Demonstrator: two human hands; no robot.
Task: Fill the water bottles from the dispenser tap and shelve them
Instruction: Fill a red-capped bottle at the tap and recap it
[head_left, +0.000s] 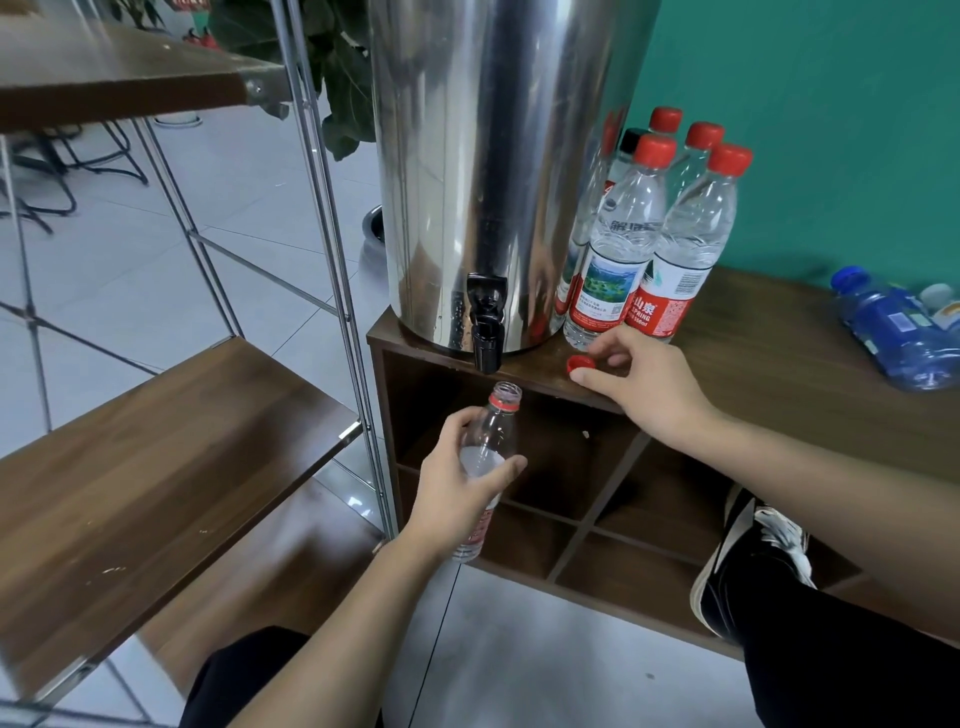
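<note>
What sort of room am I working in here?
Probably an office or shop break corner: a steel water dispenser on a wooden cubby cabinet, metal-framed shelving, a tiled floor and black chairs behind.

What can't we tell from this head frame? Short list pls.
- Fill level of the clear open-necked plastic bottle: the left hand wraps its middle.
- Top and lid of the tall steel dispenser urn: cut off by the upper edge.
- Whether the right hand pinches the loose red screw cap or only touches it: the fingers cover the contact.
- Blue bottles lying at right: blurred, cut by the edge.
</note>
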